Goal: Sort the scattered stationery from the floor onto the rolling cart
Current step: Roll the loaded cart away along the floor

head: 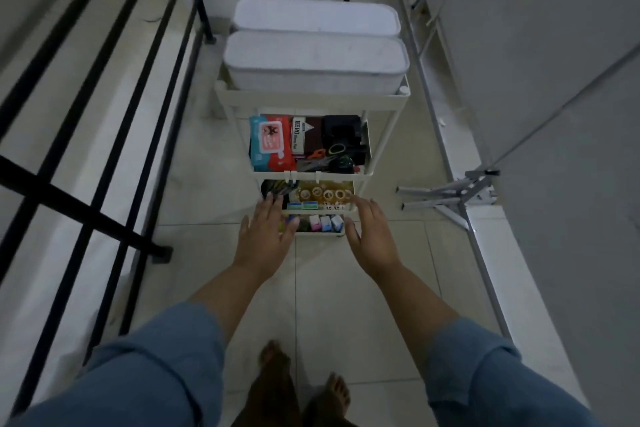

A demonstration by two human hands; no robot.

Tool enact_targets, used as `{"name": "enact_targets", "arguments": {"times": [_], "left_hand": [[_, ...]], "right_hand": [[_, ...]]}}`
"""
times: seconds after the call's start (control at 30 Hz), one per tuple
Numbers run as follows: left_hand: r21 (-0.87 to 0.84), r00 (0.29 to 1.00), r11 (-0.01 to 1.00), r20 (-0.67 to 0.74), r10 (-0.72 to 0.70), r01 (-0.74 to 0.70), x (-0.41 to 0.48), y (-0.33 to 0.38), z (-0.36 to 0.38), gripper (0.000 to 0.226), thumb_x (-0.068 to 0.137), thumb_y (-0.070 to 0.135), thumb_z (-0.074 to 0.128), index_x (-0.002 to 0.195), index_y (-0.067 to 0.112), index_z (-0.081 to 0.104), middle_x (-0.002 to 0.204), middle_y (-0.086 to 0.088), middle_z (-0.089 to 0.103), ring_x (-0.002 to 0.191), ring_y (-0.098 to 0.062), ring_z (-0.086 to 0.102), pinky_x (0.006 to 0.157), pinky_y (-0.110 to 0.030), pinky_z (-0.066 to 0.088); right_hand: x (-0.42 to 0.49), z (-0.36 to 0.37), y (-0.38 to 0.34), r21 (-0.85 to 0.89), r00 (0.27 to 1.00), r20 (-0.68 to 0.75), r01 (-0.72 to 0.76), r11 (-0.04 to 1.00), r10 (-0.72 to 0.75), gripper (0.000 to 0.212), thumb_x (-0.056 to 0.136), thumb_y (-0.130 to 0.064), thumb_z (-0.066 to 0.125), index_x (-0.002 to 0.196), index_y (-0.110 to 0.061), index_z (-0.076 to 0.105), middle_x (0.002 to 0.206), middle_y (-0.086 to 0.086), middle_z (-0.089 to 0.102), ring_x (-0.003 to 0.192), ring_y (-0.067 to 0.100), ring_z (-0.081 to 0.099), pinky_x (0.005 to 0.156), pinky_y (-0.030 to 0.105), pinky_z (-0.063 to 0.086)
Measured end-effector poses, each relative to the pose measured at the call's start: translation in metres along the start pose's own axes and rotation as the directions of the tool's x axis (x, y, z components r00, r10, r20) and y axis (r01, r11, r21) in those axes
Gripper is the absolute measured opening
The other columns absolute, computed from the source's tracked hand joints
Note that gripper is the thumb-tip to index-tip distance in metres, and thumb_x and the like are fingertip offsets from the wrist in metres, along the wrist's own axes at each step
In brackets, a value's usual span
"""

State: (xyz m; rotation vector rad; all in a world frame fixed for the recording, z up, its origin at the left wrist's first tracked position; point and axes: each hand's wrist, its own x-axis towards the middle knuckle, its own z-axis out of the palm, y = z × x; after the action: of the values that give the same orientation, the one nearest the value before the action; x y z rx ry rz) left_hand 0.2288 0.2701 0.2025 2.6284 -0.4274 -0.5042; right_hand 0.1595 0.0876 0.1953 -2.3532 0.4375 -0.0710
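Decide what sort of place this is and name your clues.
Probably a narrow indoor landing or corridor in a home: black metal railing, pale tiled floor, white rolling cart.

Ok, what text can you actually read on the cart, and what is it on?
"HERO": on the white-and-dark box on the cart's second shelf.
Smaller print beside it on that box: too blurred to read.
Red-and-blue wipes pack: label print unreadable.
Small pink and blue boxes lower down: too small to read.
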Motion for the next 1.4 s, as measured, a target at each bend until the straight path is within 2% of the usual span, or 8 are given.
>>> {"name": "enact_targets", "arguments": {"times": [0.2,0.33,0.53,0.7,0.83,0.97,1.27,1.4], "left_hand": [[-0.189,0.998,0.981,-0.039,-0.05,0.042,0.044,-0.019,-0.027,0.063,0.097,0.046,0.029,0.149,0.013,0.015,0.157,-0.009,0.014,0.145,-0.023,0.013,0.118,-0.041,0.016],[-0.381,0.989,0.922,-0.088,-0.116,0.075,0.073,-0.031,-0.02,0.067,0.097,0.042,0.036,0.148,0.007,0.012,0.153,-0.012,0.025,0.14,-0.024,0.026,0.113,-0.035,0.023],[-0.522,0.949,0.817,-0.041,-0.313,0.246,0.115,-0.061,0.027,0.076,0.096,0.042,0.038,0.149,0.006,-0.003,0.157,-0.012,0.012,0.143,-0.024,0.018,0.115,-0.029,0.016],[-0.647,0.91,0.734,-0.15,-0.387,0.205,0.155,-0.082,0.054,0.075,0.096,0.039,0.039,0.149,0.017,-0.011,0.159,-0.002,-0.003,0.146,-0.016,0.007,0.111,-0.021,0.007],[-0.692,0.916,0.714,-0.209,-0.341,0.108,0.182,-0.094,0.062,0.072,0.095,0.04,0.04,0.148,0.028,-0.008,0.158,0.001,0.006,0.143,-0.019,0.018,0.112,-0.032,0.021],[-0.693,0.926,0.71,-0.172,-0.335,0.128,0.192,-0.095,0.07,0.06,0.098,0.038,0.035,0.149,0.028,0.007,0.15,-0.004,0.033,0.133,-0.026,0.039,0.101,-0.034,0.035],[-0.734,0.865,0.662,-0.224,-0.449,0.153,0.197,-0.083,0.072,0.048,0.098,0.034,0.04,0.143,0.019,0.032,0.137,-0.009,0.05,0.125,-0.028,0.047,0.088,-0.023,0.031],[-0.742,0.851,0.651,-0.231,-0.472,0.16,0.202,-0.086,0.073,0.048,0.097,0.033,0.045,0.141,0.016,0.037,0.135,-0.011,0.052,0.124,-0.029,0.047,0.094,-0.028,0.035]], "right_hand": [[0.035,0.005,-0.008,0.132,0.979,-0.175,-0.086,0.987,0.109,0.041,0.099,-0.019,0.041,0.138,-0.006,0.038,0.139,0.011,0.041,0.129,0.021,0.039,0.1,0.015,0.025],[0.065,0.023,0.001,0.3,0.927,-0.289,-0.15,0.942,0.239,0.046,0.099,-0.025,0.039,0.141,-0.009,0.031,0.143,0.008,0.035,0.133,0.018,0.034,0.101,0.015,0.022],[0.111,0.064,0.041,0.541,0.837,-0.292,-0.254,0.802,0.462,0.056,0.098,-0.034,0.038,0.147,-0.012,0.02,0.151,0.006,0.027,0.138,0.017,0.027,0.102,0.018,0.022],[0.144,0.083,0.077,0.559,0.832,-0.296,-0.248,0.791,0.47,0.051,0.099,-0.036,0.035,0.143,-0.01,0.03,0.143,0.008,0.039,0.133,0.018,0.037,0.1,0.02,0.029],[0.163,0.09,0.089,0.594,0.84,-0.3,-0.206,0.778,0.452,0.038,0.1,-0.031,0.034,0.131,-0.01,0.042,0.111,0.005,0.053,0.093,0.015,0.054,0.074,0.008,0.042],[0.17,0.095,0.102,0.576,0.834,-0.327,-0.197,0.793,0.444,0.035,0.1,-0.034,0.033,0.125,-0.012,0.046,0.108,-0.001,0.053,0.103,0.012,0.049,0.086,0.027,0.037],[0.174,0.081,0.113,0.599,0.877,-0.247,-0.196,0.776,0.412,0.018,0.099,-0.029,0.039,0.113,-0.027,0.05,0.096,-0.009,0.057,0.088,0.002,0.053,0.067,0.004,0.038],[0.176,0.075,0.11,0.639,0.899,-0.19,-0.192,0.745,0.394,0.033,0.099,-0.03,0.04,0.128,-0.017,0.048,0.096,-0.004,0.055,0.094,0.01,0.051,0.083,0.025,0.04]]}}
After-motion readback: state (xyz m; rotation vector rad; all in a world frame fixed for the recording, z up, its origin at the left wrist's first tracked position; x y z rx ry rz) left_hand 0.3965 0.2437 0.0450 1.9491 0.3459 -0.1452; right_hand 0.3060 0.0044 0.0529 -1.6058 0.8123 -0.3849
